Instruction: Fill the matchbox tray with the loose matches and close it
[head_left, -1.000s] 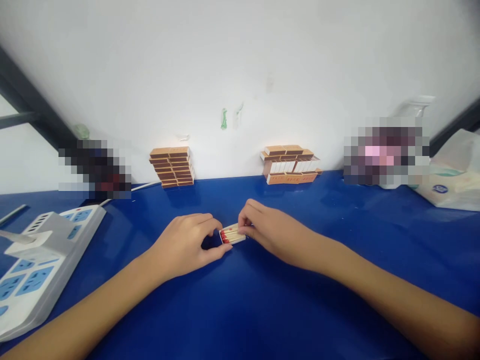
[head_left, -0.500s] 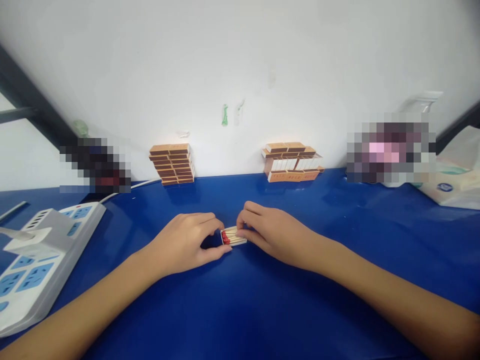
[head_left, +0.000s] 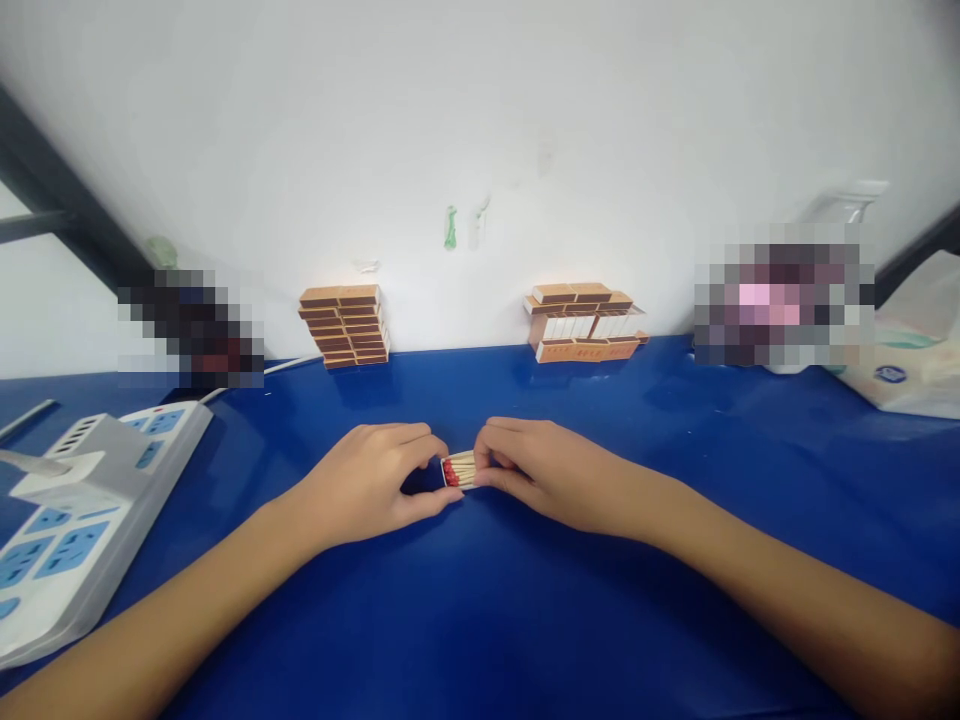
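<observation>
Red-tipped matches fill the small open matchbox tray (head_left: 459, 470) that lies on the blue table (head_left: 480, 620) between the two hands. The left hand (head_left: 371, 490) pinches the tray's left end, where the red heads show, with thumb and forefinger curled round it; the right hand (head_left: 544, 475) grips the right end, its fingers closed over the tray so that this end is hidden. Far from the hands, against the white wall (head_left: 480, 120), stands a stack of matchboxes (head_left: 345, 325) to the left and a second, wider stack (head_left: 585, 322) to the right. A white power strip (head_left: 75, 520) with blue sockets lies at the near left, and a tissue pack (head_left: 915, 365) at the far right.
</observation>
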